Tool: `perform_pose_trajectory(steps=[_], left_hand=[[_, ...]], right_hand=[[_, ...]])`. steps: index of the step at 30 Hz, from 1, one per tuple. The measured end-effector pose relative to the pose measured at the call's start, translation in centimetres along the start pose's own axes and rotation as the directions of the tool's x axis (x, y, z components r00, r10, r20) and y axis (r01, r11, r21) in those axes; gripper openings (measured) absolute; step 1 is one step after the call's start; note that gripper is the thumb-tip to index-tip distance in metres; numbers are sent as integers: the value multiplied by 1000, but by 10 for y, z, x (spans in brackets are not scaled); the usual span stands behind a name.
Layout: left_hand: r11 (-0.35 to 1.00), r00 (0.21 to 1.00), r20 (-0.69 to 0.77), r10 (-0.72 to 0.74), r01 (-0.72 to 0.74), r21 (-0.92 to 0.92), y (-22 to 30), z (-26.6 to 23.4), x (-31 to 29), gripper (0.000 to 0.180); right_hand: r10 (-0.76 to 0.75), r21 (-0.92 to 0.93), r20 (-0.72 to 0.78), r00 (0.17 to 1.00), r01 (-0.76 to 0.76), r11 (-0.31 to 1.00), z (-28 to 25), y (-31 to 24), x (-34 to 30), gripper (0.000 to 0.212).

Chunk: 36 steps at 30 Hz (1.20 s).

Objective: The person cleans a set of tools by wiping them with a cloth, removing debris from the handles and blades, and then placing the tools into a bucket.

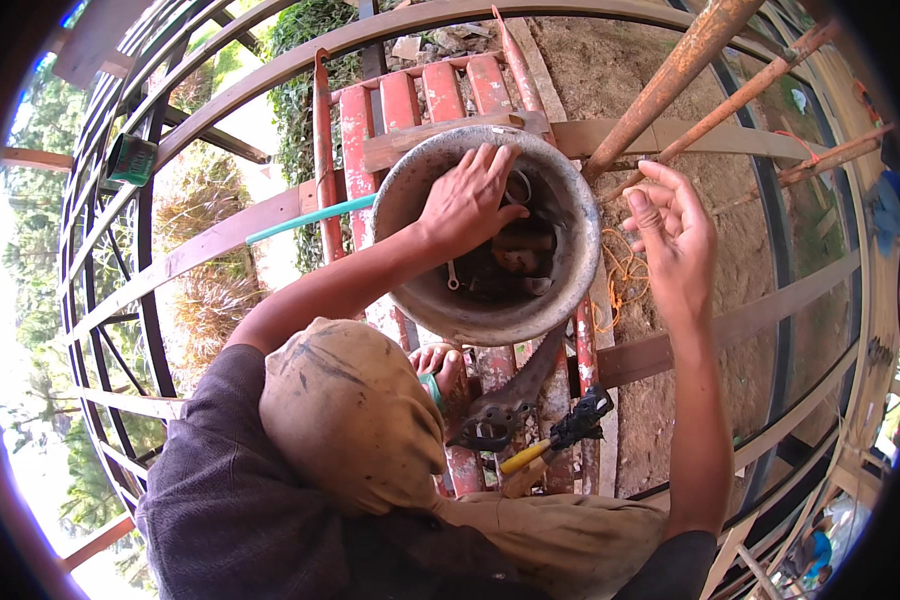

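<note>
A worn grey bucket (420,300) stands before me on a red slatted platform (358,150). My left hand (470,205) reaches over its opening, fingers stretched toward the far inner wall and thumb apart, with nothing visible in its grasp. Inside lie a small metal tool with a ring end (453,282), a pale metal ring (518,188) and a brownish chunk (522,255); the hand hides part of the contents. To the right of the bucket, my right hand (675,225) is raised, loosely curled, its thumb apart and nothing seen in it.
A handsaw (510,400) and a yellow-handled tool with a black wrapped end (560,435) lie near my knees. A teal strip (310,218) extends left from the bucket. Orange string (625,275) hangs at the right. Rusty poles (670,80) and wooden beams (280,208) surround the platform.
</note>
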<state>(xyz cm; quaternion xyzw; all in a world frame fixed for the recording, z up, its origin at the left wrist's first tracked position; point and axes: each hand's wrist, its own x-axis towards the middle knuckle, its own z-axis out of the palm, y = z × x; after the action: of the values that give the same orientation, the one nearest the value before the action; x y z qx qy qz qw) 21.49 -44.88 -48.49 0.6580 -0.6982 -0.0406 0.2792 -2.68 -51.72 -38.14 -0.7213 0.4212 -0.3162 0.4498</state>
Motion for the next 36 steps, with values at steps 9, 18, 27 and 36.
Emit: perform_pose_trajectory(steps=[9,18,27,36], left_hand=[[970,511,855,-88,-153,191,15,6,-7,27],[980,826,559,70,-162,116,2,49,-33,44],[987,763,641,88,21,-160,6,-4,-4,30],[514,857,501,-121,485,-707,-30,-43,21,46]], right_hand=[[62,2,-69,996,-62,998,-31,-8,-20,36],[36,-4,-19,999,-36,999,-33,-6,-45,32],[11,17,-37,999,-10,1000,-46,1,-56,31],[73,35,-45,996,-71,997,-54,1,-54,30]])
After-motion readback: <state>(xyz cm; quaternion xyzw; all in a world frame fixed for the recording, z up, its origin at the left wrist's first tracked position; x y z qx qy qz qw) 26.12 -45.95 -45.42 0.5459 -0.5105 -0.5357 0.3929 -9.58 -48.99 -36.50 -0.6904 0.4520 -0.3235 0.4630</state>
